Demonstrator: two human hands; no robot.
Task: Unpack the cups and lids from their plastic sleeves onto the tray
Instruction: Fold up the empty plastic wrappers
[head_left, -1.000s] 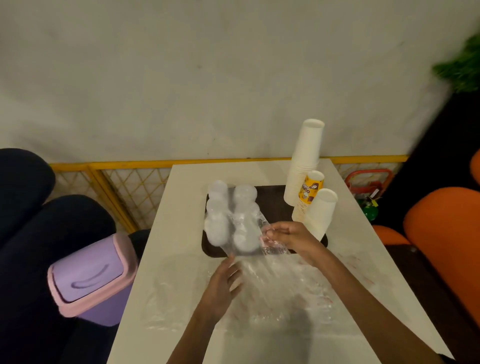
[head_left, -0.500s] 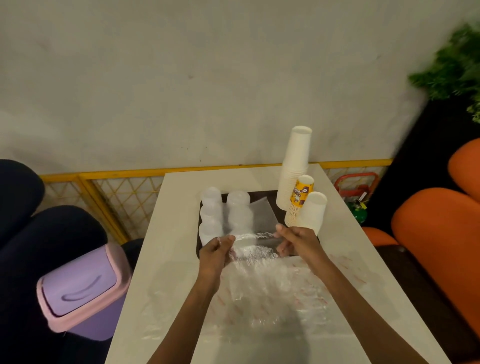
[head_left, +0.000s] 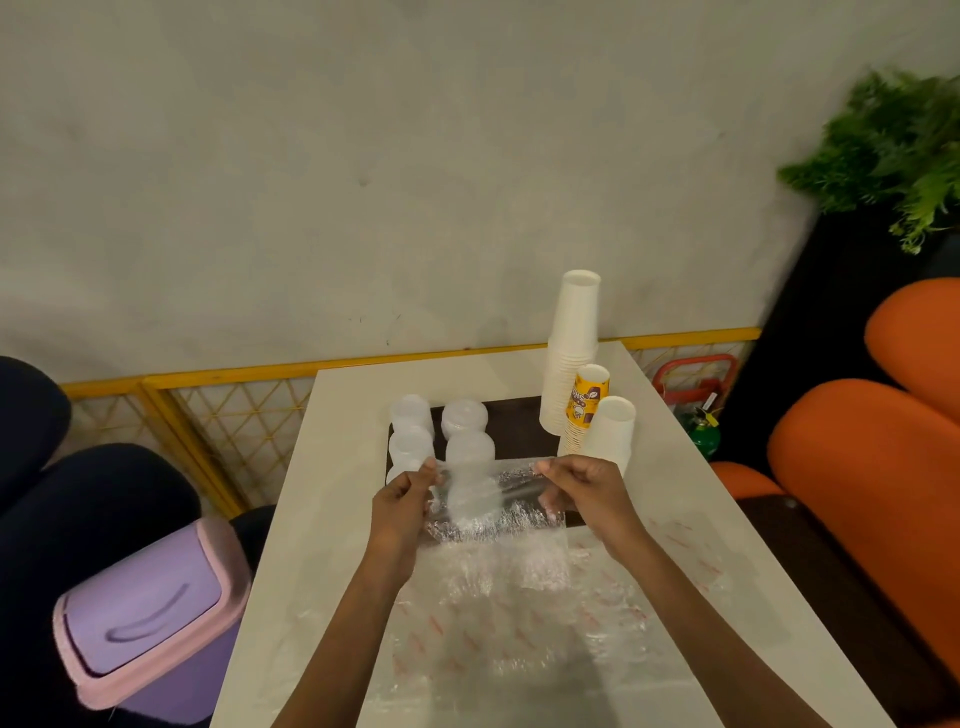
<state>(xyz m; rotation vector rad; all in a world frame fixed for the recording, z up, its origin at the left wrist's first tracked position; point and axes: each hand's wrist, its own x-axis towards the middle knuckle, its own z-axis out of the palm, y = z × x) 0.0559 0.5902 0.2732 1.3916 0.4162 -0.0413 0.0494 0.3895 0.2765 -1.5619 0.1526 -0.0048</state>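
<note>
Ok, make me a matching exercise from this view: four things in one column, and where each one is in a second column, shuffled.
Things:
1. tall white cup stack
2. plastic sleeve
3. purple bin
4. lid stacks

Places:
A. beside the table, off its left edge
B. on the left part of the dark tray
C. pinched between the left hand and the right hand
D. upright on the table's far right side

Pairs: 1-D, 2-C, 3-A, 4-B.
</note>
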